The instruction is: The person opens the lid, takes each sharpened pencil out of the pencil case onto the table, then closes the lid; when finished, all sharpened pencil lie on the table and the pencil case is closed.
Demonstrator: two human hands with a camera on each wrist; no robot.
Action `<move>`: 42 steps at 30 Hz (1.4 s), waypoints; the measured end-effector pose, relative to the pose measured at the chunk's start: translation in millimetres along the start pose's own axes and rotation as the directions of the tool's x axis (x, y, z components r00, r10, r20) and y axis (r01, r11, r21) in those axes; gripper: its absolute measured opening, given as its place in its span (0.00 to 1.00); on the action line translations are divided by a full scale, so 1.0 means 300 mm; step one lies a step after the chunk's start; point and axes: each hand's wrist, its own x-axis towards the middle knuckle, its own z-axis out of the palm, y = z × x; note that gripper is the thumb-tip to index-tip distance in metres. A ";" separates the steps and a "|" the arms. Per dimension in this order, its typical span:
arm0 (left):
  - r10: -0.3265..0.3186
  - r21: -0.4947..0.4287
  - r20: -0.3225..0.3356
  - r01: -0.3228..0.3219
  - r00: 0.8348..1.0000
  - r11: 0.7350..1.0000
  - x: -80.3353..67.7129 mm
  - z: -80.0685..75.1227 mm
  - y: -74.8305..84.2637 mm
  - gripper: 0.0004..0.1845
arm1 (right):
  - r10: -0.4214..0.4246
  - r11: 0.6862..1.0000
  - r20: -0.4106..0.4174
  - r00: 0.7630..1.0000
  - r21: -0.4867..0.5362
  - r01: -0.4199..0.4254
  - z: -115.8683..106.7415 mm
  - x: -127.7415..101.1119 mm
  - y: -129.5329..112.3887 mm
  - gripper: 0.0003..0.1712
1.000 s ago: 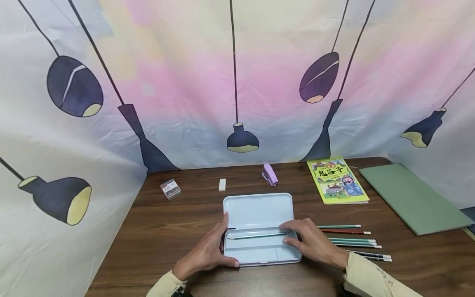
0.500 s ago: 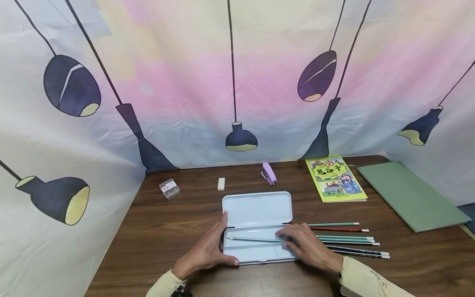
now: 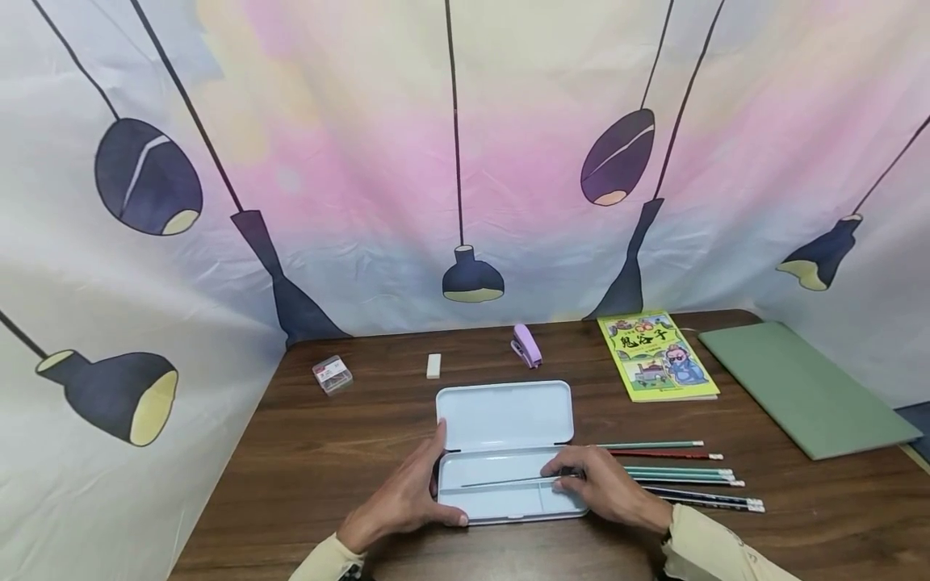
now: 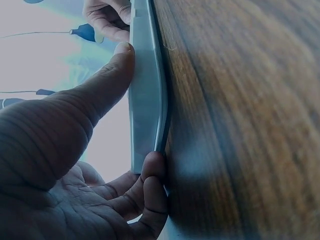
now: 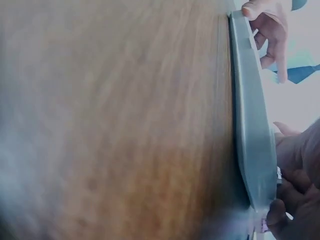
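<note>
An open light-blue pencil case (image 3: 504, 415) lies on the table in front of me, its lid tipped back. My left hand (image 3: 410, 488) grips its left end, thumb at the front edge and fingers around the side; the left wrist view shows the thumb (image 4: 112, 75) on the rim and fingertips at the corner. Over the case's right part, my right hand (image 3: 599, 484) pinches a pencil (image 3: 501, 482). The pencil slants along the long divider, pointed end to the left, its other end hidden by the fingers. In the right wrist view, that hand (image 5: 297, 185) is at the case's end.
Several pencils (image 3: 679, 472) lie to the right, partly behind my right hand. Farther back are a small clear box (image 3: 333, 375), a white eraser (image 3: 433, 365), a purple stapler (image 3: 526, 347), a yellow book (image 3: 657, 355) and a green folder (image 3: 806, 387).
The pencil in my right hand has swung and shifted toward me, from the rear long compartment to over the divider. My left hand stays on the pencil case.
</note>
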 end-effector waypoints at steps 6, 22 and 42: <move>-0.001 0.006 0.007 0.001 1.000 1.000 -0.002 0.004 -0.004 0.70 | 0.130 0.989 -0.156 0.979 0.093 -0.117 0.001 -0.011 -0.007 0.11; -0.003 0.005 0.010 0.003 1.000 1.000 0.002 0.003 0.000 0.71 | 0.301 0.937 -0.316 0.900 0.272 -0.218 -0.118 -0.013 -0.005 0.07; 0.009 -0.014 -0.010 -0.009 1.000 1.000 -0.002 0.002 -0.001 0.70 | 0.363 0.932 -0.408 0.838 0.142 -0.334 -0.281 -0.215 0.103 0.09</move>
